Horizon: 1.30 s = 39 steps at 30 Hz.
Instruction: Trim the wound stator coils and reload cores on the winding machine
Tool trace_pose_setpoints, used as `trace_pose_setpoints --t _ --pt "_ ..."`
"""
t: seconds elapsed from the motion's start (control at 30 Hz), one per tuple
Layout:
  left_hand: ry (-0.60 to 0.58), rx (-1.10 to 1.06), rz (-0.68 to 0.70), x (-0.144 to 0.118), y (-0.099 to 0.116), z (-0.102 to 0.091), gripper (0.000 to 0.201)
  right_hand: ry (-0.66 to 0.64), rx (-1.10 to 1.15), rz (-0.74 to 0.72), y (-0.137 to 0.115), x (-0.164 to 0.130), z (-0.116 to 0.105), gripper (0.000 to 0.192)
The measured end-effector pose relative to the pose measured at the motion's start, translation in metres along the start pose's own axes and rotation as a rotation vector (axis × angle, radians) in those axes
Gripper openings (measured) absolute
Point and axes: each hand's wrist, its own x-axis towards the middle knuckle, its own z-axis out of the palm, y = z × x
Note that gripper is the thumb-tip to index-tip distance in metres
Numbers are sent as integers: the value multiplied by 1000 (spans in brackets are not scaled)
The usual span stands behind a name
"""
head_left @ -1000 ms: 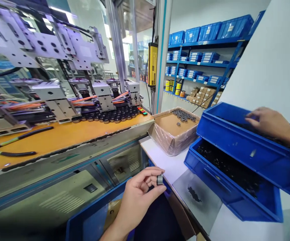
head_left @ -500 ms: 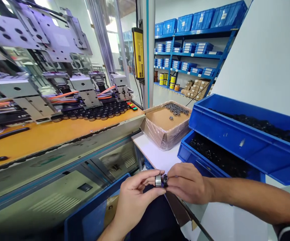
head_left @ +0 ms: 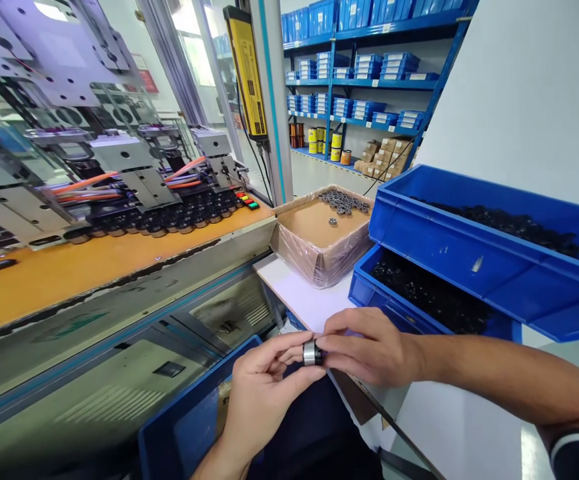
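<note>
My left hand (head_left: 262,390) pinches a small silver metal ring (head_left: 309,353) between thumb and fingers, low in the middle of the view. My right hand (head_left: 369,350) meets it from the right, its fingertips closed against the ring's right side on a small black part that is mostly hidden. Both hands hover over the front edge of a white table (head_left: 299,297). Just behind them stand two stacked blue bins, the lower bin (head_left: 369,293) and the upper bin (head_left: 449,247), both filled with small black parts.
A film-lined cardboard box (head_left: 319,257) with dark metal rings sits at the table's back. To the left is an orange-topped machine bench (head_left: 69,270) with a row of fixtures. A blue crate (head_left: 179,437) sits below my hands. Blue shelving (head_left: 369,87) lines the far wall.
My right hand left the upper blue bin and came down to my left hand, bringing a small black part against the silver ring. The view has shifted rightward.
</note>
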Motion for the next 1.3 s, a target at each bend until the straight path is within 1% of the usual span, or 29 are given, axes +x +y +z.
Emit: trace_pose_setpoints --t 0.13,0.23,0.4,0.47,0.53,0.63,0.67,0.7,0.73,0.77,0.83,0.97,1.07,1.13,1.17,1.2,1.23,1.27,1.3 --pt "-25 -13 -40 0 1 -3 37 1 -12 -15 -1 -1 0 17" --pt "-41 -53 -57 0 3 -1 38 -15 -38 -49 0 -1 -1 18" --pt "-2 -146 -85 -4 5 18 32 -18 -135 -157 1 -3 -3 24" --pt "19 -169 -53 -5 6 23 33 -9 -146 -167 0 -4 -3 24" --pt "22 -62 55 -4 8 21 38 -13 -119 -138 -2 -4 -3 21" --pt "-30 293 382 -1 14 11 37 -11 -31 -70 -6 -2 -3 17" --pt "-38 388 485 -1 15 7 35 -10 -4 -52 -8 -1 -3 17" --pt "-37 450 559 -2 16 5 35 -9 18 -37 -9 0 -3 17" --pt "-21 478 596 -3 17 4 35 -5 35 -21 -9 1 -3 17" --pt "-1 484 595 -4 17 4 34 -5 43 -11 -10 1 -3 18" --pt "21 441 518 -5 16 7 31 -5 26 -6 -9 1 -3 20" --pt "33 230 273 -1 13 12 26 4 -47 -39 -6 -3 0 22" --pt "-15 -56 38 4 8 13 19 16 -34 5 -5 -2 2 24" --pt "-63 -299 -116 5 4 14 26 23 11 74 -5 -1 2 24" --pt "-80 -390 -172 6 2 14 28 26 37 101 -5 0 1 22" --pt "-88 -437 -204 6 0 15 28 29 61 114 -4 1 1 20" --pt "-87 -434 -206 6 -1 15 27 33 77 118 -4 1 0 19" --pt "-85 -385 -181 6 -1 14 25 35 85 117 -4 2 -1 17" --pt "-79 -304 -124 6 -1 13 25 36 89 116 -4 2 -2 17"
